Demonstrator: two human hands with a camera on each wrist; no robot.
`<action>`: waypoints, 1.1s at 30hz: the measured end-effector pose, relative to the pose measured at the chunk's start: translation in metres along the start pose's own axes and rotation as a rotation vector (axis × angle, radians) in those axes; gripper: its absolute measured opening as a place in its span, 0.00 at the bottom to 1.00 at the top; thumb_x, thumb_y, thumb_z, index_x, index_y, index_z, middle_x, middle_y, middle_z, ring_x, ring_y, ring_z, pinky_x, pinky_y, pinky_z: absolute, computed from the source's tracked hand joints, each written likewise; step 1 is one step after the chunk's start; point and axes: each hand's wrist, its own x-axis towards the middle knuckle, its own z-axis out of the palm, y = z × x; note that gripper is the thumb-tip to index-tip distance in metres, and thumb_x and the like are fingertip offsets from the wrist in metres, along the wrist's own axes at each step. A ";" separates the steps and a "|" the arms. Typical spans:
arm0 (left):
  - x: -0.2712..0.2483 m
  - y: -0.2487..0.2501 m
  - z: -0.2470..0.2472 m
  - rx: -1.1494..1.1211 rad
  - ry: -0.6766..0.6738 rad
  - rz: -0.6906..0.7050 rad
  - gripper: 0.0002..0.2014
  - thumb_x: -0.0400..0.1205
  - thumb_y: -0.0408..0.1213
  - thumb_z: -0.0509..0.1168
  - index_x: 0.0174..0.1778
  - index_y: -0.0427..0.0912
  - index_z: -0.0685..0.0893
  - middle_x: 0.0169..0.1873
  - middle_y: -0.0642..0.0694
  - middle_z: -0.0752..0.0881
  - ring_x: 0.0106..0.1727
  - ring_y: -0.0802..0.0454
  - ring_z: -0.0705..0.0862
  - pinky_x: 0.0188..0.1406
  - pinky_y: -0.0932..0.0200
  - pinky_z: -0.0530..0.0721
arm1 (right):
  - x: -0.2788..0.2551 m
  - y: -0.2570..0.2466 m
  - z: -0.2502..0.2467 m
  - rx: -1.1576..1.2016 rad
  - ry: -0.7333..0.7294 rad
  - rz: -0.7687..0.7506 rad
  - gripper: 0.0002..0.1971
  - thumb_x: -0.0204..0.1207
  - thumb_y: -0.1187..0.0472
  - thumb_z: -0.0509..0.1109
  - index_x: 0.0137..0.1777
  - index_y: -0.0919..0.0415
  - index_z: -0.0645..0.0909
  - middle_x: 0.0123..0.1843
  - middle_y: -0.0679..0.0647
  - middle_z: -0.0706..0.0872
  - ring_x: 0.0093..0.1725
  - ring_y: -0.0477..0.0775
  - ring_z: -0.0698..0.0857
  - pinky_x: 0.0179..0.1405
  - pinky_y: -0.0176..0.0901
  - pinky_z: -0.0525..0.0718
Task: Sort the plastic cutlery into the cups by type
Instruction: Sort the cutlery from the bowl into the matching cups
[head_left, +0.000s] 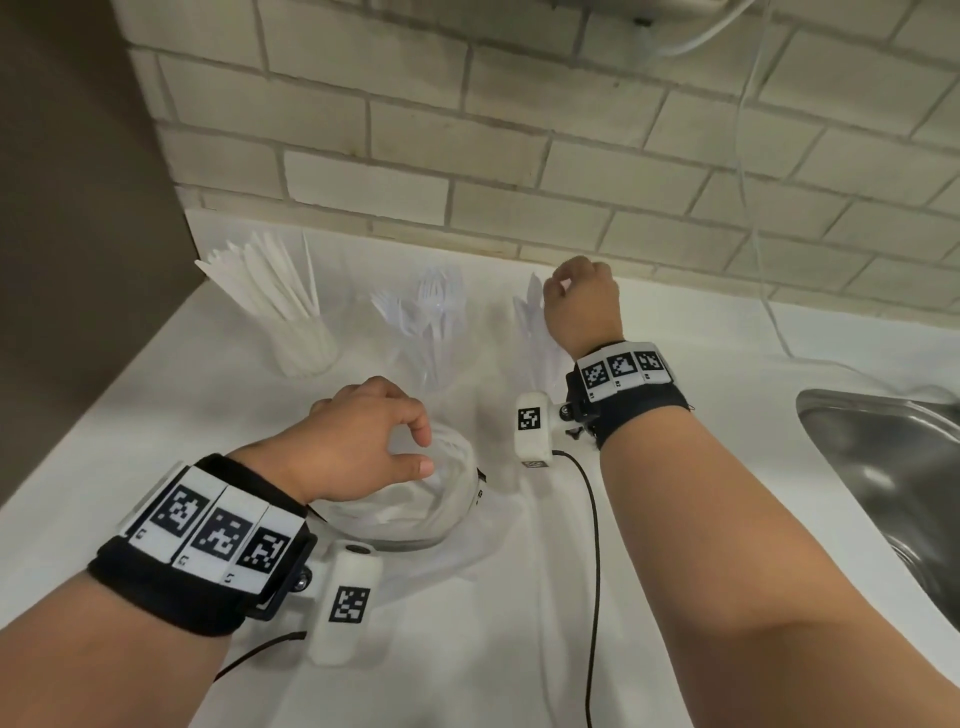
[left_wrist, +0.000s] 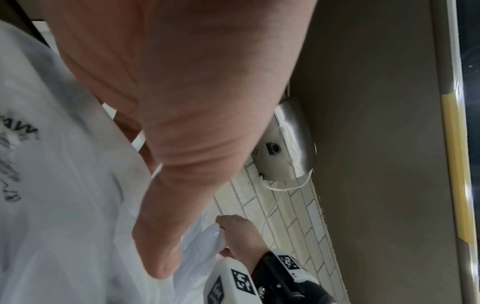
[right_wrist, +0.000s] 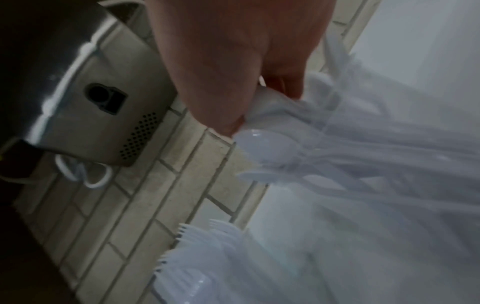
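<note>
Three clear cups stand in a row at the back of the white counter (head_left: 467, 649). The left cup holds white knives (head_left: 283, 291), the middle cup forks (head_left: 434, 312), and the right cup spoons (head_left: 532, 317). My right hand (head_left: 558, 283) is over the right cup and pinches the bowls of the spoons (right_wrist: 267, 144) that stand in it. Nearer to me, my left hand (head_left: 423, 449) curls over the top of a crumpled clear plastic bag (head_left: 415, 504) with black print (left_wrist: 15, 156). Whether any cutlery lies inside the bag is hidden.
A steel sink (head_left: 883, 467) is set into the counter at the right. A brick wall (head_left: 467, 156) runs behind the cups, with a metal box (right_wrist: 85, 107) and a white cord on it. A brown wall (head_left: 78, 208) closes the left side. A black cable (head_left: 592, 519) crosses the counter.
</note>
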 end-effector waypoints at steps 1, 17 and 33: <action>0.000 -0.001 -0.001 -0.002 0.002 0.000 0.10 0.75 0.57 0.70 0.49 0.63 0.81 0.61 0.60 0.72 0.68 0.56 0.70 0.74 0.47 0.66 | 0.001 -0.001 -0.002 -0.018 0.028 -0.026 0.14 0.80 0.65 0.59 0.61 0.68 0.80 0.62 0.66 0.80 0.62 0.66 0.77 0.63 0.51 0.74; -0.021 -0.023 -0.013 0.049 -0.009 -0.155 0.08 0.78 0.49 0.67 0.37 0.71 0.83 0.74 0.51 0.68 0.76 0.48 0.68 0.74 0.44 0.69 | -0.088 -0.087 -0.031 0.118 -0.262 -0.352 0.15 0.76 0.69 0.63 0.54 0.57 0.88 0.58 0.53 0.85 0.52 0.45 0.82 0.57 0.31 0.75; -0.049 -0.005 0.001 0.210 -0.022 -0.315 0.34 0.74 0.22 0.59 0.76 0.53 0.70 0.74 0.42 0.59 0.57 0.41 0.80 0.55 0.53 0.83 | -0.173 -0.097 0.026 -0.766 -0.873 -0.403 0.34 0.77 0.43 0.67 0.72 0.70 0.69 0.68 0.62 0.76 0.69 0.63 0.74 0.69 0.49 0.73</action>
